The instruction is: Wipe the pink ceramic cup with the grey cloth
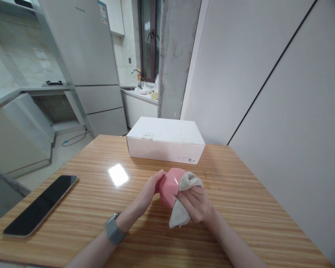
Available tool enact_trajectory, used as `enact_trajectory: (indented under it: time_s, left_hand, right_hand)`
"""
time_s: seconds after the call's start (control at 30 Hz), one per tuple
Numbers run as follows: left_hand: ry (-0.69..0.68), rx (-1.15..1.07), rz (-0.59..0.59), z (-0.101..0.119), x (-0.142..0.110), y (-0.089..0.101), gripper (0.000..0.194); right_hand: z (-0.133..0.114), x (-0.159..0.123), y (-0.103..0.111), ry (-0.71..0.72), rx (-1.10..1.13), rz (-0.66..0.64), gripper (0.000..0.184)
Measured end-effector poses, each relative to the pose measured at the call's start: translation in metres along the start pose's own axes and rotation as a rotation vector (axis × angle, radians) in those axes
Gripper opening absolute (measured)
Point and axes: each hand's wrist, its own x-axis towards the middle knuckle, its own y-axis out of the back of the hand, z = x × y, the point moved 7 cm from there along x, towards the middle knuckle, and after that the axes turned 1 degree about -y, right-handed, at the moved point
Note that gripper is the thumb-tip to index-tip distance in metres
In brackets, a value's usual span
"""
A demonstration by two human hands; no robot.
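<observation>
A glossy pink bowl (169, 188) is held above the wooden table, its smooth rounded outside towards me. My left hand (153, 183) wraps round its left side, with most of the fingers hidden behind it. A light grey cloth (181, 213) is gripped in my right hand (197, 201), which presses it against the bowl's right side. One corner of the cloth hangs down below the hand, and another part is bunched above the knuckles. A grey watch is on my left wrist.
Behind the bowl, a closed white box (164, 149) lies on the wooden table (245, 219). A black-screened phone or tablet (41, 206) lies at the left. A white wall (268, 93) borders the table's right side; a fridge (83, 48) and sink stand beyond.
</observation>
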Motion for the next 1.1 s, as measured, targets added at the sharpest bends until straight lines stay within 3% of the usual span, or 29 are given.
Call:
enact_trajectory:
  time_s: [0.1,0.23,0.47,0.6,0.7,0.77,0.83,0.93,1.0,1.1]
  left_hand:
    - [-0.046,0.103,0.018,0.006,-0.002,0.002,0.044]
    - [-0.055,0.181,-0.030,0.012,-0.009,-0.002,0.041]
    - [-0.161,0.305,-0.107,0.016,-0.010,-0.011,0.050]
    - [-0.201,0.324,-0.198,0.016,-0.015,-0.018,0.046]
    - [-0.187,0.279,-0.287,0.015,-0.019,-0.023,0.040]
    - [-0.179,0.225,-0.313,0.013,-0.017,-0.023,0.042]
    - [-0.177,0.141,-0.249,0.010,-0.009,-0.016,0.039]
    - [-0.118,0.016,-0.047,-0.002,0.005,0.005,0.039]
    - [-0.043,-0.001,0.059,-0.011,0.010,0.016,0.046]
    - [0.004,0.092,0.124,-0.012,0.009,0.021,0.047]
  right_hand:
    - [-0.010,0.002,-0.003,0.081,0.006,-0.021,0.023]
    - [-0.007,0.000,-0.004,0.037,0.037,-0.020,0.027]
    - [0.015,-0.009,0.000,-0.146,0.087,0.076,0.039]
    - [0.027,-0.018,0.001,-0.328,0.173,0.119,0.051]
    - [0.036,-0.028,0.002,-0.495,0.246,0.189,0.047]
    - [0.037,-0.029,0.003,-0.520,0.239,0.221,0.045]
    - [0.032,-0.025,0.005,-0.452,0.187,0.213,0.048]
    - [0.017,-0.011,0.000,-0.269,0.118,0.089,0.051]
    - [0.003,-0.002,-0.005,-0.136,0.113,0.005,0.043]
    - [-0.012,0.005,-0.008,-0.006,0.114,-0.036,0.030]
